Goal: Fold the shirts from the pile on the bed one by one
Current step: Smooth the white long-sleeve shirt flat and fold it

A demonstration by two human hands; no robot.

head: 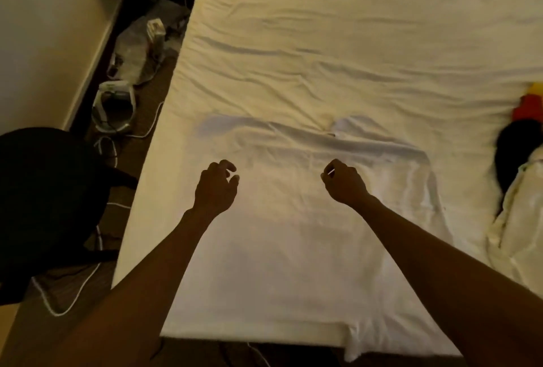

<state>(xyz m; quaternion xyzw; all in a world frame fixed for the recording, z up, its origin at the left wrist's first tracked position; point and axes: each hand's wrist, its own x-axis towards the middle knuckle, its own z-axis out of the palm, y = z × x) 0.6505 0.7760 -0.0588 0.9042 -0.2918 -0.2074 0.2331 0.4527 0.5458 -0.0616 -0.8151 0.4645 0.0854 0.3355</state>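
White cable [67, 305], plastic bags [132, 46] on floor

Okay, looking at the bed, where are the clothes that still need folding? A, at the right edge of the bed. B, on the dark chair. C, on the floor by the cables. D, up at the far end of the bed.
A: the heap of clothes, with black, red and yellow pieces, lies at the right edge of the bed, beside the spread white shirt.
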